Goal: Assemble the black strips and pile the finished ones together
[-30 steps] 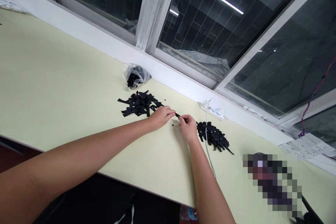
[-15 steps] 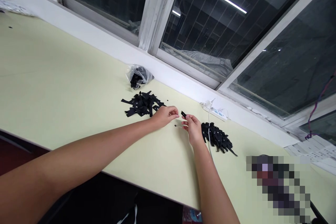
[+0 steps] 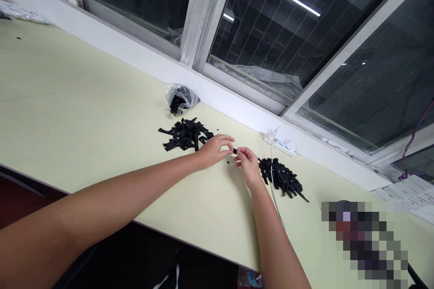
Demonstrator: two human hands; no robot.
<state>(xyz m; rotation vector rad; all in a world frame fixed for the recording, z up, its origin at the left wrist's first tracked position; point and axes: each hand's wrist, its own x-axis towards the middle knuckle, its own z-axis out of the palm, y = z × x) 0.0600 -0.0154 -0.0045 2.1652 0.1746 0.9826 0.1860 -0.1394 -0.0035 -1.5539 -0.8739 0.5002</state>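
Observation:
A short black fabric strip is pinched in the fingertips of my right hand. The closed thumb and forefinger of my left hand meet its other end, and the fingers cover most of it. Beyond my left hand lies a loose pile of black strips, some with small shiny round spots. A denser heap of black strips rests to the right of my right hand. On the table just below the fingertips is a tiny dark ring-like piece.
Against the sill stands a clear plastic bag with black pieces inside. A white power strip sits by the wall, its white cable running over the right heap. A pixelated dark object is at the right of the pale table.
My hands have come together: the left fingertips, apart from the strip before, now meet it. The strip shows less between the fingers. The view has shifted slightly.

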